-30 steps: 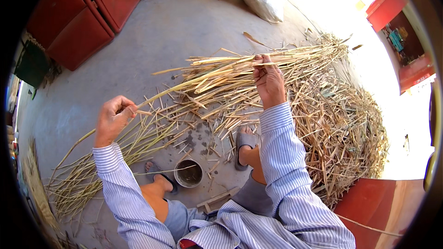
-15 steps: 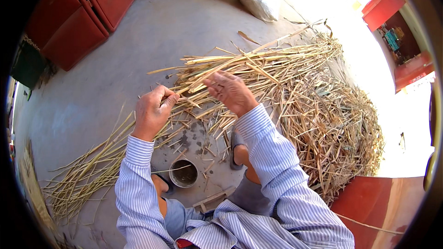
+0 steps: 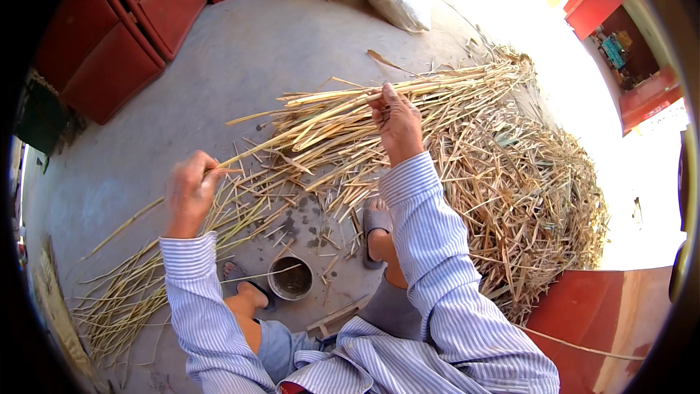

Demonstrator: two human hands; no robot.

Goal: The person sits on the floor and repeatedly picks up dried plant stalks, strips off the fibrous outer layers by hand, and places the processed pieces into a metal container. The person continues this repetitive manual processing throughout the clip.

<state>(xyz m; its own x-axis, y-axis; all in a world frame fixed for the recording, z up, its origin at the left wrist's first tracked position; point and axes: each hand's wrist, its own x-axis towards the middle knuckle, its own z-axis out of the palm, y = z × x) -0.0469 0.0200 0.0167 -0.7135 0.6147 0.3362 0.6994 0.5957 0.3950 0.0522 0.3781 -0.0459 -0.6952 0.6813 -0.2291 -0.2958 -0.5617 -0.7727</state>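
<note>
The left hand point(image 3: 191, 191) was shut tight on one end of a long dry stalk point(image 3: 292, 140) in the middle of the frame, and the right hand point(image 3: 397, 120) pinched it higher up, by the big straw pile point(image 3: 525, 190) on the right. A good pull looked slow and straight (dry stalks snap easily), clear of the little bowl point(image 3: 290, 277) near the feet.

**Dry Stalk Held Over Straw Pile**

One long, thin, pale yellow stalk point(image 3: 292, 140) is stretched between both hands, gripped at each end. It slants from the 8 o'clock end up to the 2 o'clock end, above the loose straw pile point(image 3: 510, 175).
</note>
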